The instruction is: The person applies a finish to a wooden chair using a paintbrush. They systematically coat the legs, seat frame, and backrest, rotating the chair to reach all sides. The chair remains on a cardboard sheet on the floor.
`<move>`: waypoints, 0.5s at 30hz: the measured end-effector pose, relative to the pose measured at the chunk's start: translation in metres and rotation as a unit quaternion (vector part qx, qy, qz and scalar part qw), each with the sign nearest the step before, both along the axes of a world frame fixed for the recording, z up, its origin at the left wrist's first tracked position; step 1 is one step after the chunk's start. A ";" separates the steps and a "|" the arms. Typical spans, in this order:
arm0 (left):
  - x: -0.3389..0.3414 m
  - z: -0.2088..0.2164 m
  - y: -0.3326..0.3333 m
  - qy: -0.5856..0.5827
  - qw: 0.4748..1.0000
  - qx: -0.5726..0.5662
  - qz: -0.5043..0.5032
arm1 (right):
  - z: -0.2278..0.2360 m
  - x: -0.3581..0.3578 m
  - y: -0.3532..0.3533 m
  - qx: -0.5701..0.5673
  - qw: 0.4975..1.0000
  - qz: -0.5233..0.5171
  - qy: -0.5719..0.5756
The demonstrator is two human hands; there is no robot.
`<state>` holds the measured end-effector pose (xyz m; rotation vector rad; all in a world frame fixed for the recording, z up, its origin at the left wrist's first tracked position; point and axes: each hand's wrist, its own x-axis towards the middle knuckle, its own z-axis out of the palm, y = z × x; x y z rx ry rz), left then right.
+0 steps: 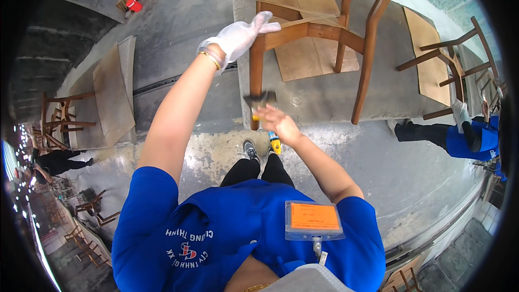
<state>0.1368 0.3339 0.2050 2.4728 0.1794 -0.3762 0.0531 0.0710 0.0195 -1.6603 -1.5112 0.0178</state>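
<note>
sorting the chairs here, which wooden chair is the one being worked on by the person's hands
The wooden chair on the grey table, upside down with legs up. The gloved left hand grips its frame and the bare right hand is at its leg; the others stand untouched at the edges.

Brown wooden chair frame (319,27) upturned on table, small dark brush (260,100) against its leg

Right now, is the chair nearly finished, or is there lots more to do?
Hard to say how much is done: the wooden chair lies tipped over on the grey table. In hand: the gloved left hand steadies one chair leg while the bare right hand holds a small dark pad against it. The other legs are not being touched, and more chairs wait nearby.
</note>
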 end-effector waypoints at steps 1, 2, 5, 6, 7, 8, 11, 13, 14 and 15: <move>-0.003 -0.003 -0.002 -0.027 1.000 -0.011 -0.005 | -0.003 -0.007 -0.002 -0.097 0.994 0.037 0.039; -0.005 -0.005 -0.002 -0.024 1.000 -0.009 -0.008 | 0.001 -0.010 -0.003 -0.194 0.976 0.055 0.084; 0.002 -0.013 0.008 -0.082 0.995 0.005 -0.053 | 0.044 0.033 0.018 -0.015 0.991 -0.024 0.129; 0.003 -0.017 0.009 -0.073 0.995 -0.041 -0.053 | 0.061 0.052 0.023 0.018 0.993 -0.074 0.095; 0.007 -0.019 0.012 -0.074 0.993 -0.079 -0.051 | 0.074 0.072 0.030 0.108 0.986 -0.114 0.051; 0.007 -0.021 0.014 -0.088 0.988 -0.110 -0.056 | 0.080 0.083 0.037 0.121 0.976 -0.178 0.015; 0.008 -0.022 0.015 -0.057 0.993 -0.095 -0.032 | 0.061 0.068 0.038 0.064 0.981 -0.183 0.022; 0.010 -0.022 0.011 -0.031 0.997 -0.066 -0.025 | 0.020 0.010 0.024 -0.028 0.975 -0.146 0.162; 0.010 -0.023 0.008 -0.037 0.998 -0.050 -0.032 | 0.000 -0.018 0.015 -0.057 0.986 -0.145 0.053; 0.010 -0.023 0.006 -0.046 0.998 -0.033 -0.038 | -0.017 -0.043 0.000 -0.070 0.992 -0.079 0.068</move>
